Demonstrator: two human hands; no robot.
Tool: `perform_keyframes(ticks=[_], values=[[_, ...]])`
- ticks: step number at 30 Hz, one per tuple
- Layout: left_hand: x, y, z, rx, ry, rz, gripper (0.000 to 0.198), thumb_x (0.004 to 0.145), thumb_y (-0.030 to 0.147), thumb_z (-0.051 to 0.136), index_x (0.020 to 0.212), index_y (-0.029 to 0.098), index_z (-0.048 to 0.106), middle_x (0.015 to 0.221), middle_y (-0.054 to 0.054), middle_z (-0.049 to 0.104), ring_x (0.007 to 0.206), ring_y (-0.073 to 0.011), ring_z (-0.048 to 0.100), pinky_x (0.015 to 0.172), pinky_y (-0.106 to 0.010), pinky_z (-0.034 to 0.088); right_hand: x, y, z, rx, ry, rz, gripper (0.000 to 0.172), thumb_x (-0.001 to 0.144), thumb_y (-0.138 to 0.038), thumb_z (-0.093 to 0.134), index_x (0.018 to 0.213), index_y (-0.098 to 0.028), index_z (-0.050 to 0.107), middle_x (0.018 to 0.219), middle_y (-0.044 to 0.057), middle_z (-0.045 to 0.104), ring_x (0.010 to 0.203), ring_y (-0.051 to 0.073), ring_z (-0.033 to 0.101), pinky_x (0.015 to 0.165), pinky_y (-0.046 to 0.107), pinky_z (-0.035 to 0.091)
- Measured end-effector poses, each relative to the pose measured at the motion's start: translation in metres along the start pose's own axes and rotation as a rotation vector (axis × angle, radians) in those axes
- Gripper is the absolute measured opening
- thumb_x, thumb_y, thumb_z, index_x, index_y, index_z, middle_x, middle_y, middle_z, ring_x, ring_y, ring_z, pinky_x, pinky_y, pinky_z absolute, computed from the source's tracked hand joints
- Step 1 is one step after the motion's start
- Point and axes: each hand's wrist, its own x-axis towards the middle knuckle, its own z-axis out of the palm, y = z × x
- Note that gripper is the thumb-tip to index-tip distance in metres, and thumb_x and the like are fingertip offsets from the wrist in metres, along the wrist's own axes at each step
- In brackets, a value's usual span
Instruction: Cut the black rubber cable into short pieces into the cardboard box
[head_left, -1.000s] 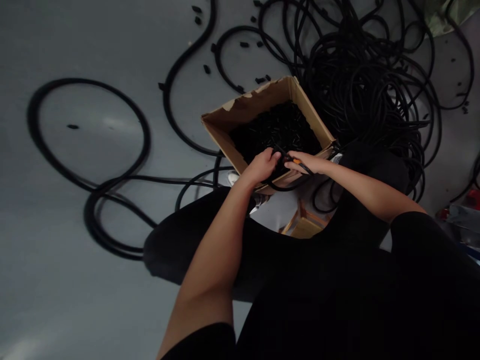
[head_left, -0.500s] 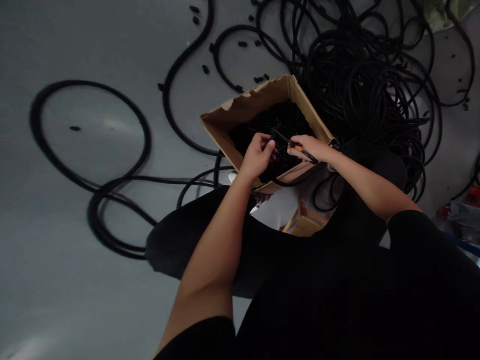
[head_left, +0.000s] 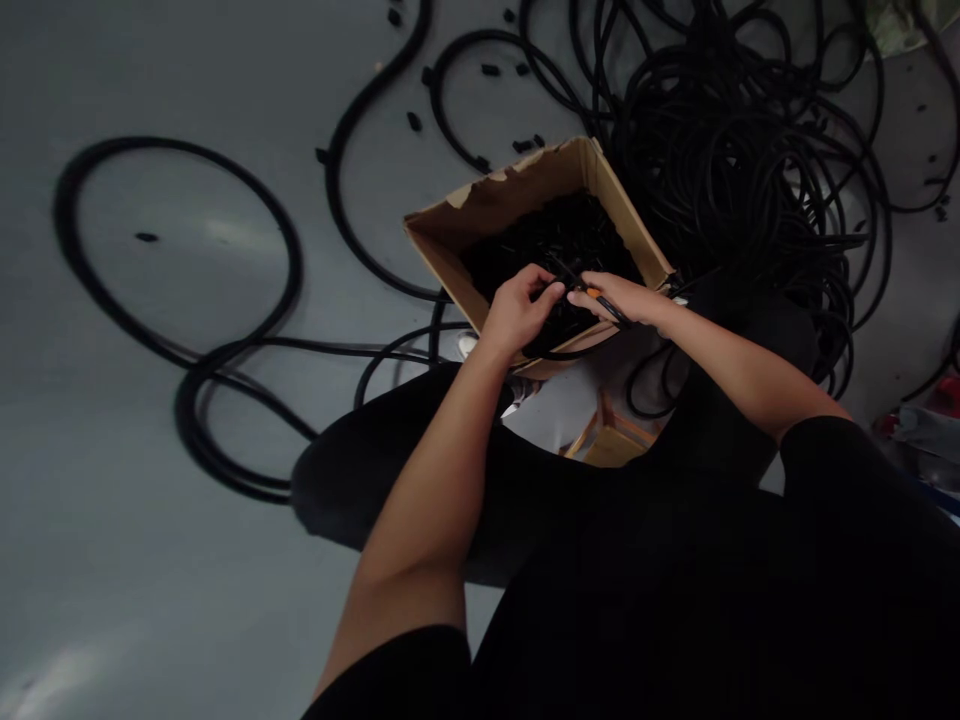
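Pinching an orange-handled tool [head_left: 594,293] with right fingers [head_left: 616,298] — left hand [head_left: 517,312] curled on something black [head_left: 553,292], can't tell what, over a cardboard box [head_left: 495,195].

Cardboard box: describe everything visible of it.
An open brown cardboard box, seen from above, its far rim torn and ragged. It is filled with small black pieces. Black cable coils lie against its right side, and the left hand and right hand reach in over its near rim. Its base is hidden.
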Motion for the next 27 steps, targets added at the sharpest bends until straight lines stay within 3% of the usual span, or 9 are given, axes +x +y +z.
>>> perform_keyframes(ticks=[9, 16, 21, 24, 27], values=[[0.002, -0.016, 0.009, 0.064, -0.027, -0.122, 0.020, 0.114, 0.046, 0.070, 0.113, 0.027, 0.070, 0.124, -0.014, 0.089, 0.120, -0.0359, 0.081, 0.116, -0.046, 0.064, 0.000, 0.002, 0.022, -0.003, 0.033, 0.082, 0.039, 0.124, -0.030, 0.078, 0.094, -0.027, 0.053, 0.068, -0.011, 0.051, 0.066, 0.014, 0.054, 0.074, 0.027, 0.042], [0.005, -0.015, 0.010, 0.106, -0.036, -0.193, 0.017, 0.116, 0.043, 0.069, 0.110, 0.027, 0.069, 0.126, -0.017, 0.088, 0.123, -0.0389, 0.081, 0.118, -0.050, 0.063, 0.002, 0.009, 0.025, -0.017, -0.004, 0.127, 0.039, 0.129, -0.031, 0.074, 0.094, -0.027, 0.055, 0.063, -0.010, 0.054, 0.058, 0.014, 0.058, 0.069, 0.026, 0.045], [0.006, -0.015, 0.007, 0.063, -0.027, -0.225, 0.017, 0.115, 0.041, 0.070, 0.108, 0.027, 0.063, 0.119, -0.015, 0.086, 0.117, -0.0355, 0.080, 0.116, -0.048, 0.064, 0.007, 0.023, 0.035, 0.149, -0.040, 0.186, 0.034, 0.131, -0.029, 0.073, 0.102, -0.027, 0.057, 0.065, -0.008, 0.059, 0.057, 0.016, 0.059, 0.059, 0.025, 0.047], [0.006, -0.016, 0.005, -0.012, -0.047, -0.237, 0.020, 0.118, 0.044, 0.067, 0.108, 0.028, 0.060, 0.103, -0.009, 0.081, 0.099, -0.0307, 0.076, 0.104, -0.044, 0.065, 0.010, 0.036, 0.042, 0.278, -0.056, 0.187, 0.026, 0.133, -0.025, 0.063, 0.109, -0.027, 0.056, 0.074, -0.006, 0.065, 0.066, 0.017, 0.065, 0.063, 0.024, 0.052], [0.006, -0.017, 0.004, -0.071, -0.094, -0.194, 0.023, 0.118, 0.045, 0.065, 0.105, 0.027, 0.063, 0.095, -0.006, 0.077, 0.086, -0.0273, 0.071, 0.092, -0.040, 0.063, 0.014, 0.050, 0.042, 0.279, -0.038, 0.021, 0.019, 0.128, -0.022, 0.068, 0.111, -0.026, 0.059, 0.090, -0.004, 0.067, 0.081, 0.016, 0.068, 0.078, 0.023, 0.057]])
